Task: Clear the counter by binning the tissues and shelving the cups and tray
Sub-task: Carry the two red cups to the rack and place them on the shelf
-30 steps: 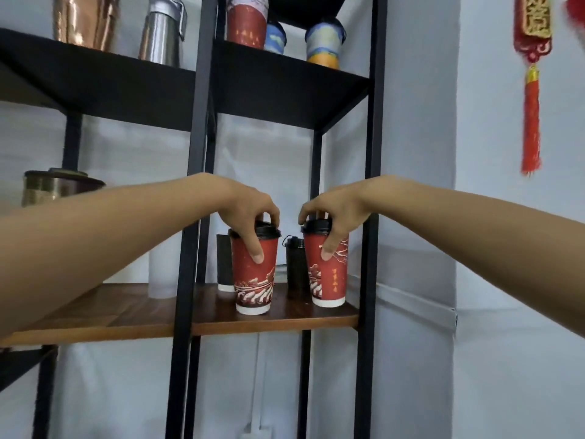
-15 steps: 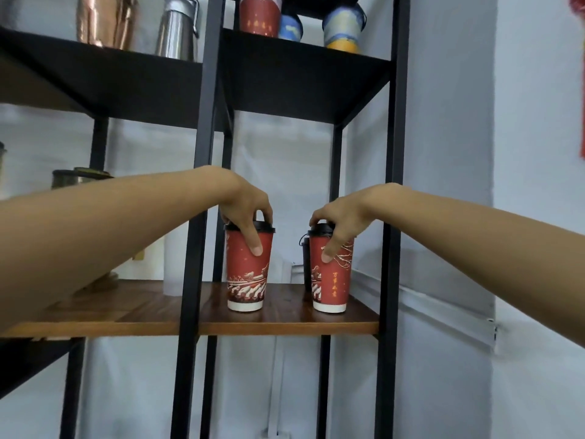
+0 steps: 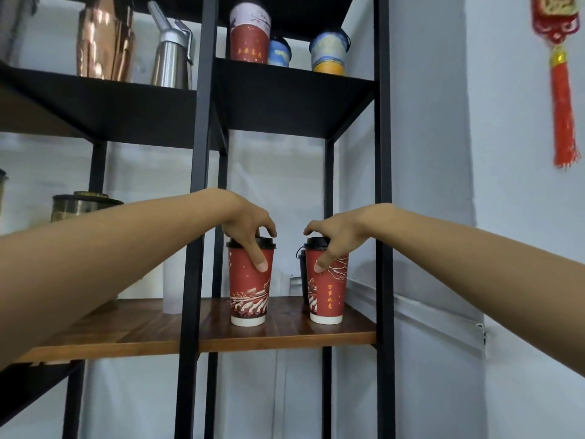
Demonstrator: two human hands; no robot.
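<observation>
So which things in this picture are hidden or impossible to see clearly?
- Black object, head view: mostly hidden behind the right cup.
- Both cup lids: partly covered by the left hand and right hand.
- Jar: lower part hidden by the left forearm.
- Tissues, tray, counter: outside the frame.

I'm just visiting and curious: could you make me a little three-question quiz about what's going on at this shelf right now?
1. True or false: both red cups stand upright on the wooden shelf.
2. Multiple choice: the left hand grips the left red cup by (A) its base, (B) its lidded top, (C) a handle.
3. Fill in: the red tassel ornament hangs on the wall to the ___ of the shelving.

Key: 1 true. 2 B; likewise, the right hand holds the right red cup at its top. 3 right.
</observation>
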